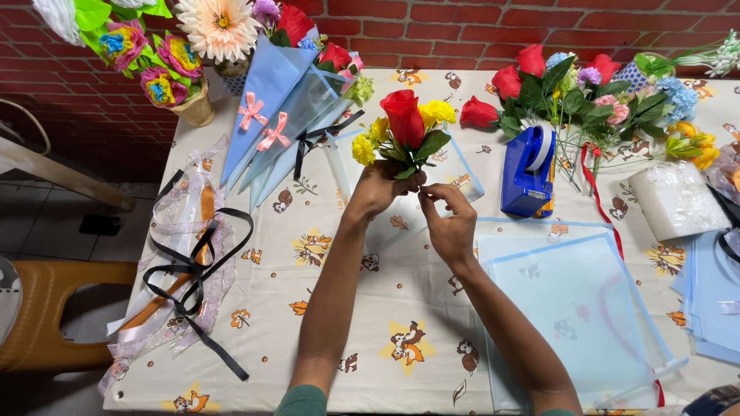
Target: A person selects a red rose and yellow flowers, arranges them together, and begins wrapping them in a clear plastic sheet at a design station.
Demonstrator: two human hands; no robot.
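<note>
tape dispenser [529, 169] right of the held posy [406, 127] (ribbons [189, 262] far left).

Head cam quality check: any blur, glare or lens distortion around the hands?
Head view: even, soft light, faint shadows only; left hand gripping the small bouquet and right hand are sharp; no strong glare on the clear wrapping sheets; wide-angle bending shows at the table edge.

Two hands, the left hand [378, 189] and right hand [449, 223], are sharing one small posy [405, 127]; one blue tape dispenser [529, 171] is standing nearby.
</note>
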